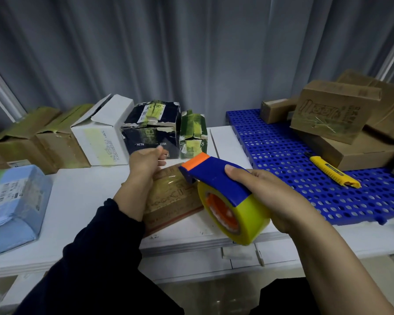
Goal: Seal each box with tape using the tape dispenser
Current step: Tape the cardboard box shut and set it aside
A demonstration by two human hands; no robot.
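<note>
Nearest, just right of the small brown box [168, 198], the right hand [271, 196] is wrapped around the blue tape dispenser [218, 176], thumb on top, with the yellow tape roll [246, 217] hanging below toward the person. The dispenser's orange nose points left and away and meets the far part of the box's top, so the box lies left of this hand. Its long axis runs from the person outward, and I judge the coming pull must follow that line. The left hand [143, 164] is on the box's left side, fingers curled around its far end to steady it, so it is the nearer hand to the box. The box sits on the white tabletop [82, 192] near the front edge. A glossy patch on its lid looks like tape, and its printing is too faint to read. Left of the box lies a blue wrapped parcel [14, 201] with barcode labels too small to read. Right of the box is a blue perforated mat [282, 151] with a yellow utility knife [332, 171] on it. Behind the box stands a dark carton [152, 130] showing "WITH" and "SIGN", with a white carton [102, 133] bearing unreadable small print to its left. Far right of the box, brown cartons [332, 114] are stacked; one bears large characters I cannot make out.
</note>
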